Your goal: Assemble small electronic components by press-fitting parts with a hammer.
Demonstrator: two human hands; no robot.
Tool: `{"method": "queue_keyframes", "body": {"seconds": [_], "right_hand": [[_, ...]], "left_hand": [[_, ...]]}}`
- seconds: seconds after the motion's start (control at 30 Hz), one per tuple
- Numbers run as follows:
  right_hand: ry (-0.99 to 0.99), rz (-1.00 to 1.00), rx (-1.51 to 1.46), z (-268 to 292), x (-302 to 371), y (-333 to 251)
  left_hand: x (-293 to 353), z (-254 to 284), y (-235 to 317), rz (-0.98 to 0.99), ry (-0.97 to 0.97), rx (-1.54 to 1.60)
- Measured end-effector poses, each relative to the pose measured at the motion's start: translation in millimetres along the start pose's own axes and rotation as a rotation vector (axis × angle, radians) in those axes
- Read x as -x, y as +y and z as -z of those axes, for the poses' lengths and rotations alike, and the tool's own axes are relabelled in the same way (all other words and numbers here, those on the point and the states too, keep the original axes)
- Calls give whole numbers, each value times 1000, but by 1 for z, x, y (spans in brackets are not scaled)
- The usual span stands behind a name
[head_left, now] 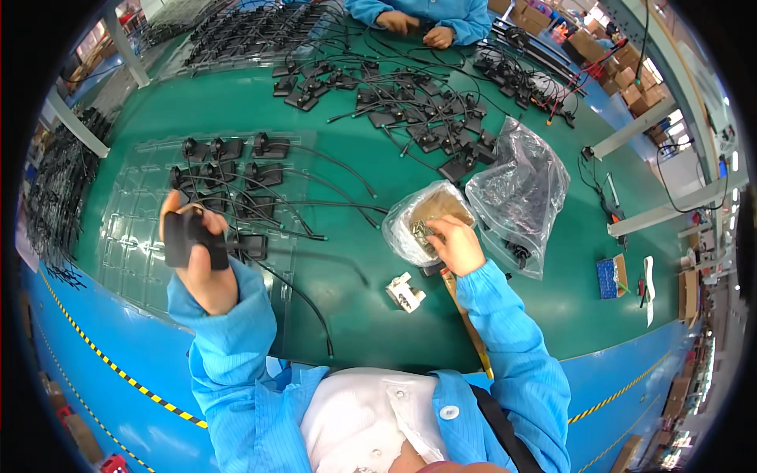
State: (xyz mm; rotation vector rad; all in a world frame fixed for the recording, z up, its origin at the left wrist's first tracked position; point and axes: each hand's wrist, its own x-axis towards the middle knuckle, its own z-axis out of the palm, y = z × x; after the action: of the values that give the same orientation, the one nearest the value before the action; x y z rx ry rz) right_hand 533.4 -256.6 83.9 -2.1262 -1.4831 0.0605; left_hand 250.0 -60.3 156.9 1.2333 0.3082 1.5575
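Note:
My left hand (211, 288) is raised over the left side of the green table, closed round a flat black plastic device (183, 238) with a cable trailing off to the right. My right hand (461, 248) dips into a round container lined with clear plastic (400, 227). Its thumb and fingers are pinched at a small heap of brass-coloured screws (419, 232); what sits between the fingertips is hidden. Just below the container lies a small white block-like fixture (405, 292). A yellow-and-brown stick-like tool (467, 323) runs beside my right forearm.
A clear moulded tray (130, 244) bears several black cabled devices (268, 147). More devices lie heaped (418, 110) at the back, where a co-worker's hands (418, 27) rest. Right of the container lies a clear plastic bag (527, 185); a blue box (607, 278) sits farther right.

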Motion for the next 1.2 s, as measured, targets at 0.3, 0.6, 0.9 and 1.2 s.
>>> {"method": "queue_keyframes", "body": {"seconds": [0.3,0.6,0.9,1.2], "right_hand": [[-473,-332,529,-12,-31,-5],[-236,-592,311,47,24,31],[20,-683,561,15,22,88],[188,-764,-113,-4,26,137]], "left_hand": [[53,-7,-8,329,-374,-22],[58,-10,-14,516,-261,-144],[81,-27,-33,562,-324,88],[99,-27,-38,695,-337,248]]}}
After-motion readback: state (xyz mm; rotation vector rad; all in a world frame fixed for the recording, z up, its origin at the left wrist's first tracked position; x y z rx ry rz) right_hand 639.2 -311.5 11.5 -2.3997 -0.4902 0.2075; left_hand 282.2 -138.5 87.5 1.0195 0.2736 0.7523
